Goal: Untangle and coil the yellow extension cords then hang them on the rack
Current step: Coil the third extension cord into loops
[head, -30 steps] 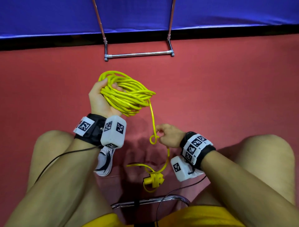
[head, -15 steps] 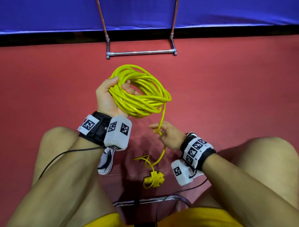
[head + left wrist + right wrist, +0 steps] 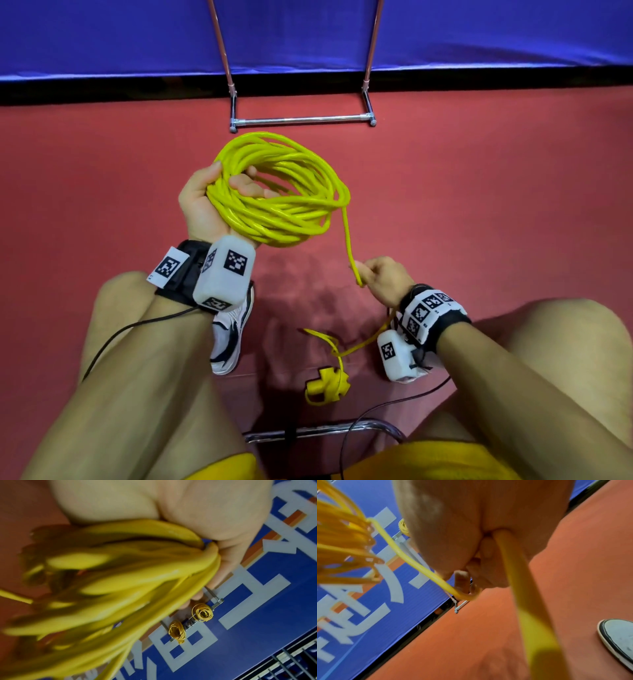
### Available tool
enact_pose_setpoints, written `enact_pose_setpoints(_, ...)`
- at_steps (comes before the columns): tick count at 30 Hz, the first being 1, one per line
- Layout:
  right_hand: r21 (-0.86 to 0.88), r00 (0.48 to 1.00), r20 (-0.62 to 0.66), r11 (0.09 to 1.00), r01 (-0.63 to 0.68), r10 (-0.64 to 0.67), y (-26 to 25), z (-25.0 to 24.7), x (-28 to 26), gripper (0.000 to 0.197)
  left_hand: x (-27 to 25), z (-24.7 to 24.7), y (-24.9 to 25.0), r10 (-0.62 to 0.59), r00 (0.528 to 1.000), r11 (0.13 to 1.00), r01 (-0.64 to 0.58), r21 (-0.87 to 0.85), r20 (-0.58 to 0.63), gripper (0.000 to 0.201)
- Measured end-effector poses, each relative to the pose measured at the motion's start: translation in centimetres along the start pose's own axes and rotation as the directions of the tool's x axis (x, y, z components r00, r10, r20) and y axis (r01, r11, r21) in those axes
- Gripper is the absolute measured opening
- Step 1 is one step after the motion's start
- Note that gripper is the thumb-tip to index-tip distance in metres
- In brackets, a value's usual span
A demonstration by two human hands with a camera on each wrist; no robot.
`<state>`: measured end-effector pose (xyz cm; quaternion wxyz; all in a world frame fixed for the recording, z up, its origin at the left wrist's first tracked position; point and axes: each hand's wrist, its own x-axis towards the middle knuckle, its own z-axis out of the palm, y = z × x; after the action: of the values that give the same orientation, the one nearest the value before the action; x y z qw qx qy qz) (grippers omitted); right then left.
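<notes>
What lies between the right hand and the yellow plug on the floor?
In the head view, a slack run of cord drops from the right hand to the plug, looping once above it over bare red floor.

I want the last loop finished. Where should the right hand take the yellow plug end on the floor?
Grip the cord just behind the plug, coming from above: the plug body lies flat on the red floor, and its cord arches up, giving the right hand fingers room.
</notes>
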<state>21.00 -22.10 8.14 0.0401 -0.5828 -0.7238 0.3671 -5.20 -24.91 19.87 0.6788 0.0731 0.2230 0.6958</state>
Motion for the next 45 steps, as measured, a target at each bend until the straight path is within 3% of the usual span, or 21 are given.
enact_pose_setpoints(3,0.082,0.998,-0.055,0.997,-0.009,0.014,0.1,-0.9,-0.5,0.059,0.8,-1.1,1.3,0.054,0.995,0.989,-0.064,-0.130,-0.084,0.028)
enact_pose_setpoints(6,0.040,0.990,-0.014,0.989,0.143,-0.143,0.0,-0.4,-1.5,0.041,1.3,-2.0,1.7,0.143,0.978,0.970,-0.169,-0.175,-0.155,0.024)
enact_pose_setpoints(10,-0.347,0.967,0.099,0.903,0.254,-0.234,-0.8,1.0,-2.1,0.040,1.7,-2.4,1.0,0.193,0.961,0.963,-0.224,-0.153,-0.197,0.040)
enact_pose_setpoints(13,-0.517,0.961,0.123,0.811,0.274,-0.247,-1.8,1.4,-2.2,0.018,1.8,-1.6,0.3,0.254,0.939,0.955,-0.281,-0.092,-0.231,0.050)
enact_pose_setpoints(14,-0.490,0.969,0.135,0.836,0.248,-0.208,-2.2,1.5,-2.3,0.013,2.0,-1.3,0.1,0.279,0.923,0.950,-0.306,-0.065,-0.266,0.051)
enact_pose_setpoints(17,-0.289,0.973,0.210,0.945,0.153,-0.093,-3.1,2.4,-3.0,0.029,3.0,-1.1,-0.1,0.369,0.839,0.924,-0.378,0.059,-0.400,0.038)
enact_pose_setpoints(20,-0.113,0.954,0.270,0.980,0.164,-0.129,-3.0,3.2,-3.5,0.044,4.0,-1.2,-0.5,0.481,0.716,0.875,-0.425,0.231,-0.505,0.022)
enact_pose_setpoints(22,0.031,0.949,0.286,0.991,0.130,-0.133,-3.1,3.1,-3.9,0.043,4.9,-1.9,-0.5,0.629,0.627,0.775,-0.455,0.439,-0.460,0.017)
enact_pose_setpoints(24,0.293,0.945,0.291,0.954,0.059,-0.148,-3.7,2.6,-4.7,0.023,5.5,-3.1,-0.4,0.745,0.591,0.584,-0.357,0.729,-0.308,0.024)
enact_pose_setpoints(26,0.501,0.927,0.294,0.864,0.058,-0.233,-4.8,1.7,-5.5,0.017,5.5,-4.4,0.0,0.753,0.640,0.322,-0.158,0.933,-0.151,0.045)
enact_pose_setpoints(27,0.522,0.909,0.306,0.848,0.089,-0.284,-5.4,1.4,-5.9,0.009,5.5,-4.8,-0.1,0.739,0.670,0.201,-0.114,0.973,-0.074,0.046)
enact_pose_setpoints(30,0.307,0.837,0.322,0.885,0.351,-0.443,-7.0,0.2,-6.7,0.017,4.7,-5.0,-1.3,0.585,0.803,-0.058,-0.099,0.993,0.114,0.052)
enact_pose_setpoints(33,0.135,0.742,0.131,0.754,0.643,-0.657,-8.4,-1.7,-6.6,0.022,3.7,-4.9,-3.3,0.323,0.931,-0.208,-0.108,0.972,0.173,0.033)
enact_pose_setpoints(35,0.079,0.690,-0.082,0.686,0.724,-0.719,-9.0,-3.3,-5.7,0.018,3.0,-4.2,-4.3,0.085,0.972,-0.210,-0.198,0.957,0.219,0.033)
enact_pose_setpoints(37,-0.003,0.659,-0.208,0.674,0.739,-0.723,-9.0,-4.6,-4.8,0.019,1.9,-3.1,-5.3,-0.190,0.945,-0.158,-0.299,0.941,0.268,0.033)
enact_pose_setpoints(38,-0.032,0.657,-0.257,0.686,0.727,-0.709,-8.9,-5.2,-4.5,0.023,1.6,-3.0,-5.8,-0.290,0.927,-0.102,-0.279,0.955,0.240,0.024)
enact_pose_setpoints(40,-0.045,0.683,-0.361,0.744,0.667,-0.635,-8.5,-6.3,-3.8,0.035,0.8,-2.9,-6.4,-0.386,0.919,0.126,-0.030,0.992,0.077,0.011)
enact_pose_setpoints(42,-0.056,0.766,-0.401,0.848,0.528,-0.503,-7.9,-7.3,-2.9,0.054,0.1,-3.1,-7.0,-0.474,0.873,0.346,0.301,0.889,-0.111,0.026)
enact_pose_setpoints(43,-0.071,0.808,-0.390,0.890,0.451,-0.441,-7.7,-7.6,-2.6,0.063,-0.1,-3.1,-7.3,-0.545,0.824,0.397,0.415,0.819,-0.153,0.040)
enact_pose_setpoints(45,-0.101,0.867,-0.346,0.933,0.345,-0.358,-7.4,-7.6,-2.0,0.075,-0.3,-2.9,-7.8,-0.644,0.753,0.459,0.524,0.717,-0.138,0.066)
